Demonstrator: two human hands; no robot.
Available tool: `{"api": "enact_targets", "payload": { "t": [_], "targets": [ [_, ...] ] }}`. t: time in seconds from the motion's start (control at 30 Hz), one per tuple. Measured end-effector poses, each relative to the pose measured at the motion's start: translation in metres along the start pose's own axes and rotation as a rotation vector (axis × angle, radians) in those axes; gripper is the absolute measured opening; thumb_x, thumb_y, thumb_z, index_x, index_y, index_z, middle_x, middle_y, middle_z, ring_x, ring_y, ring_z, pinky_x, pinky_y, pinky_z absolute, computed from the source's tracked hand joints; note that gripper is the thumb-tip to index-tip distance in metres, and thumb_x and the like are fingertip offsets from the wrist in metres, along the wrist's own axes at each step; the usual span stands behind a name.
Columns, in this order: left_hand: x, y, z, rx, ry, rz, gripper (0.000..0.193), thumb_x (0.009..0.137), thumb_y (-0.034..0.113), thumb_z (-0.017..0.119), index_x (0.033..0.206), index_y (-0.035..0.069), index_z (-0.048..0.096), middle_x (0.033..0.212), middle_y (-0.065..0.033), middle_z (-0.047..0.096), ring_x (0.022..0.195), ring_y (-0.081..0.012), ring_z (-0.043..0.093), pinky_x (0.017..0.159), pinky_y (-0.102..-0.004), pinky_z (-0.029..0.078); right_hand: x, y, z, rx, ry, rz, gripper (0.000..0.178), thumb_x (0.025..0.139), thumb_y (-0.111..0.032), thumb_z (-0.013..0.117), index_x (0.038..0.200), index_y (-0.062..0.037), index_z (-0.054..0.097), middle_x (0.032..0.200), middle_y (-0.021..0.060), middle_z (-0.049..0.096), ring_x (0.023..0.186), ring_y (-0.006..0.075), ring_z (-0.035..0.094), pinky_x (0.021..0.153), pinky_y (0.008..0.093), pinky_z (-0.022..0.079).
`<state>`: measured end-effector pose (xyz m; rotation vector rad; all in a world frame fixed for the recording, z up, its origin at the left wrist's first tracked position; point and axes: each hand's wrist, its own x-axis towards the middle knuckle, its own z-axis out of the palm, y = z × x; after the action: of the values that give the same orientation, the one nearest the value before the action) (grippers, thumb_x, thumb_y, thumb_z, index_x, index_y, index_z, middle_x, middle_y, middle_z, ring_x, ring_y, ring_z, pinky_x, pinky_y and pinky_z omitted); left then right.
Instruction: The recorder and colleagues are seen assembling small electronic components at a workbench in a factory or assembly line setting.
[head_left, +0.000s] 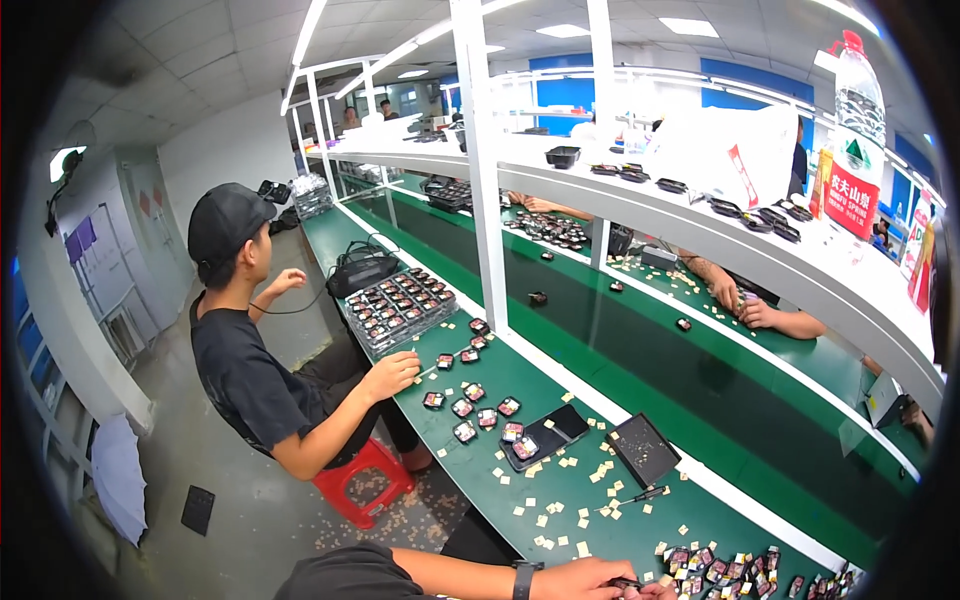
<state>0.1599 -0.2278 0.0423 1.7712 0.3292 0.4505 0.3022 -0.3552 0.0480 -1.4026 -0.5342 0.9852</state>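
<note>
At the lower edge my left hand (578,579), with a dark watch on its wrist, closes around a small black plastic casing (625,582). My right hand (657,592) shows only as a few fingertips, pressed to the other side of that casing. The rest of it is cut off by the picture's edge. Just right of my hands lies a heap of small black casings with pinkish faces and pale labels (715,572). Small cream-coloured squares (543,520) are scattered over the green bench (480,470) beyond my hands.
A screwdriver (640,497), a black tray (643,452) and a dark phone (548,436) with casings on it lie farther up. A co-worker (270,350) sits left on a red stool (368,482). A white-framed shelf (620,185) overhangs the green belt (640,350).
</note>
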Motion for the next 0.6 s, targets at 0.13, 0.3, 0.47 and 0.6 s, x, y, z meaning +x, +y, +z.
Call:
{"api": "enact_targets", "payload": {
  "t": [0.13, 0.3, 0.47, 0.6],
  "targets": [
    [-0.001, 0.004, -0.034, -0.027, -0.070, -0.200, 0.021, 0.099, 0.012, 0.053, 0.116, -0.001, 0.055, 0.103, -0.0107, 0.063, 0.082, -0.0168, 0.067, 0.073, -0.0317, 0.053, 0.000, -0.026, -0.011, -0.253, -0.028, -0.009, 0.021, 0.089, -0.005, 0.070, 0.109, 0.0009, 0.064, 0.098, 0.0075, 0.068, 0.088, 0.0134, 0.064, 0.079, 0.0276, 0.052],
    [-0.015, -0.011, -0.129, 0.127, 0.584, -0.123, 0.015, 0.096, 0.008, 0.058, 0.109, 0.000, 0.059, 0.091, -0.0071, 0.062, 0.075, -0.0142, 0.066, 0.069, -0.0295, 0.055, -0.007, -0.055, -0.064, -1.284, 0.273, -0.415, 0.049, 0.084, -0.030, 0.074, 0.126, -0.0064, 0.061, 0.115, 0.0213, 0.058, 0.108, 0.0414, 0.056, 0.092, 0.0472, 0.047],
    [-0.017, -0.045, -0.243, 0.560, 0.950, -0.105, 0.017, 0.087, 0.004, 0.062, 0.105, 0.001, 0.061, 0.088, -0.0146, 0.067, 0.078, -0.0235, 0.067, 0.069, -0.0342, 0.051, -0.034, -0.023, -0.080, -1.424, 0.388, -0.086, 0.059, 0.085, -0.037, 0.073, 0.137, -0.0162, 0.055, 0.108, 0.0217, 0.056, 0.097, 0.0406, 0.056, 0.084, 0.0494, 0.046],
    [-0.025, -0.060, -0.292, 0.676, 0.945, -0.352, 0.016, 0.084, 0.011, 0.068, 0.093, -0.001, 0.067, 0.076, -0.0123, 0.066, 0.071, -0.0212, 0.066, 0.066, -0.0348, 0.052, -0.036, -0.001, -0.088, -1.452, 0.453, -0.232, 0.053, 0.085, -0.033, 0.073, 0.131, -0.0111, 0.060, 0.103, 0.0207, 0.057, 0.094, 0.0401, 0.056, 0.079, 0.0494, 0.047]
  ]
}}
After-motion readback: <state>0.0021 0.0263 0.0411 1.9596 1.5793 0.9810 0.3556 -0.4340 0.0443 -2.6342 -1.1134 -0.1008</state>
